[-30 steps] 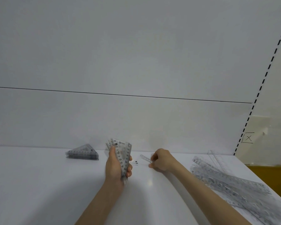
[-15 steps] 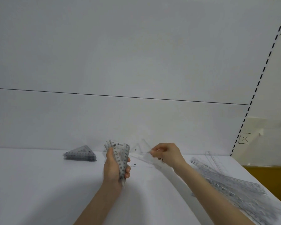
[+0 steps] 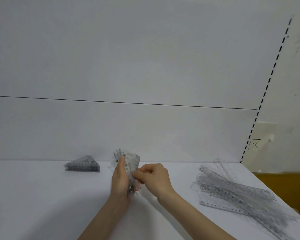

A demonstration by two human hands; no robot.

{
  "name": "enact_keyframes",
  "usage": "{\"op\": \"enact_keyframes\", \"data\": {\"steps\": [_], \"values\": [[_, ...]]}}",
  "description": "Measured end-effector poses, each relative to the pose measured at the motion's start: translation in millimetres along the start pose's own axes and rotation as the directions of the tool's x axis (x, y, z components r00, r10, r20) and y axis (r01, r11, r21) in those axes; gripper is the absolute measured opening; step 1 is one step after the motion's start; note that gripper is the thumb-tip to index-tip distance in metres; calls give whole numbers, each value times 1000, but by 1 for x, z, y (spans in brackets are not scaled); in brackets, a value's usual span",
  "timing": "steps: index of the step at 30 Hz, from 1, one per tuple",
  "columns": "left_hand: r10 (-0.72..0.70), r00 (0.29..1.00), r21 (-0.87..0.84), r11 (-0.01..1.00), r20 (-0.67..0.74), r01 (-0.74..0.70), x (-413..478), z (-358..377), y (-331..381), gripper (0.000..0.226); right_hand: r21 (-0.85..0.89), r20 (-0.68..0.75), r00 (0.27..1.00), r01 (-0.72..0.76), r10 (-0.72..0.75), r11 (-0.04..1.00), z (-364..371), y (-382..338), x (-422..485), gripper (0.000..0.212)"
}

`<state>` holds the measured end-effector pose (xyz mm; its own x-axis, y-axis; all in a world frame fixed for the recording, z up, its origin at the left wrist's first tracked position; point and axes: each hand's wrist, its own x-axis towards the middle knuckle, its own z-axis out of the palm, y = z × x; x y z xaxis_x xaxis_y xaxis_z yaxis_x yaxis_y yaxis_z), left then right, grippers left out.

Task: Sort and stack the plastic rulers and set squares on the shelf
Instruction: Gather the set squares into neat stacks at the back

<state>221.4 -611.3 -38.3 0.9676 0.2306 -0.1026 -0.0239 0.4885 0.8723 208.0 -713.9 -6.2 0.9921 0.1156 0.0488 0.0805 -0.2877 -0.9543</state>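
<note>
Gripping bundle of set squares (image 3: 131, 161) upright at lower centre of frame was left hand (image 3: 120, 181), fingers wrapped round it, thumb up along near face, forearm entering from bottom edge. Right hand (image 3: 154, 177) touched its right side, fingers curled, pinching bundle's lower right edge; blur hid finer detail. Lower left: flat stack of set squares (image 3: 82, 164) lay on white shelf (image 3: 33, 196), well apart from hands. Lower right: loose pile of rulers (image 3: 232, 191) sprawled across shelf.

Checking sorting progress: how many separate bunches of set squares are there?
2: one stack lying on the shelf at left, one bunch gripped in the left hand. Others may hide in the ruler heap.
</note>
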Motion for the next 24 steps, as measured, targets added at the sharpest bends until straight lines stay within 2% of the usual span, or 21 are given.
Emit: {"op": "enact_keyframes", "data": {"steps": [2,6,9,12,16,21,24], "values": [[4,1000,14,1000,-5,-4,-1,0,1,59,16,-45,999,13,-12,1000,6,1,-1,18],[40,999,-35,999,2,-40,-4,3,5,60,286,-71,997,-12,34,958,13,4,-4,21],[63,998,-23,998,25,-62,-4,3,4,59,366,-102,992,-38,80,930,16,8,-3,23],[74,997,19,997,8,-74,-1,2,1,57,334,-150,984,-37,92,942,21,13,-3,26],[76,997,22,997,-28,-75,1,1,0,48,156,-181,983,-1,30,988,23,17,1,31],[52,999,34,998,-15,-51,2,0,0,52,50,-144,989,52,-44,997,18,17,2,32],[55,998,54,997,-4,-55,0,2,1,39,49,-106,991,90,-85,995,18,19,1,33]]}}
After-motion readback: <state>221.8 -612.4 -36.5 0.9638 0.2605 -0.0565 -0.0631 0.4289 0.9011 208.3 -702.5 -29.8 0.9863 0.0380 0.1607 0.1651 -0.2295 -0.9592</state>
